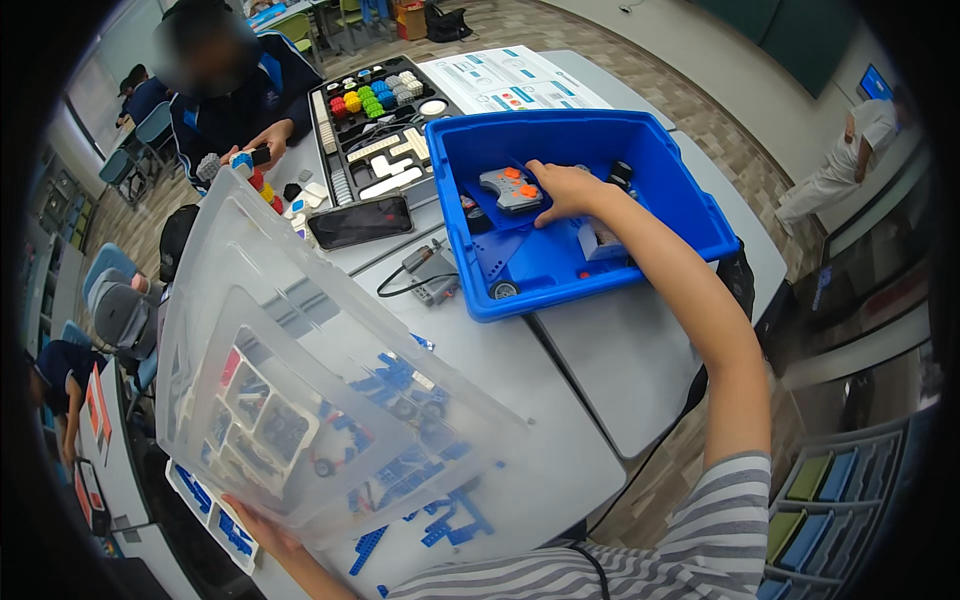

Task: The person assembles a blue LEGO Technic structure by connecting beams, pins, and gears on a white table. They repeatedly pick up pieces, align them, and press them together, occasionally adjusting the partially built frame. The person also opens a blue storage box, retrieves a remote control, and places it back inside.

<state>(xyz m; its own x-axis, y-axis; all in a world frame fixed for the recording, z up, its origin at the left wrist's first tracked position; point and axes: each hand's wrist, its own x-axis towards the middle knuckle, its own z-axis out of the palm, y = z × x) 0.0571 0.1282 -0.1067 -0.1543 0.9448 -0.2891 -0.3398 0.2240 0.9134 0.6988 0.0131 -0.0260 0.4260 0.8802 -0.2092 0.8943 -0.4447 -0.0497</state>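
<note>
My left hand [268, 532] grips the lower edge of a large translucent plastic lid [300, 330], which stands tilted over the left of the table. Through it show blurred blue building pieces and a white sorting tray [262, 425]. My right hand [572, 192] reaches into a blue plastic bin [590, 290]. Its fingers and thumb close round the right end of a grey remote control [511, 190] with orange buttons. Blue panels, a small black-tyred wheel [504, 290] and a white box [600, 240] lie in the bin around it.
A phone [360, 221] and a grey battery box with a cable [432, 275] lie left of the bin. Behind stand a black tray of coloured bricks [375, 130] and printed sheets [510, 78]. Across the table, a person [240, 95] handles bricks. Loose blue beams [455, 520] lie near me.
</note>
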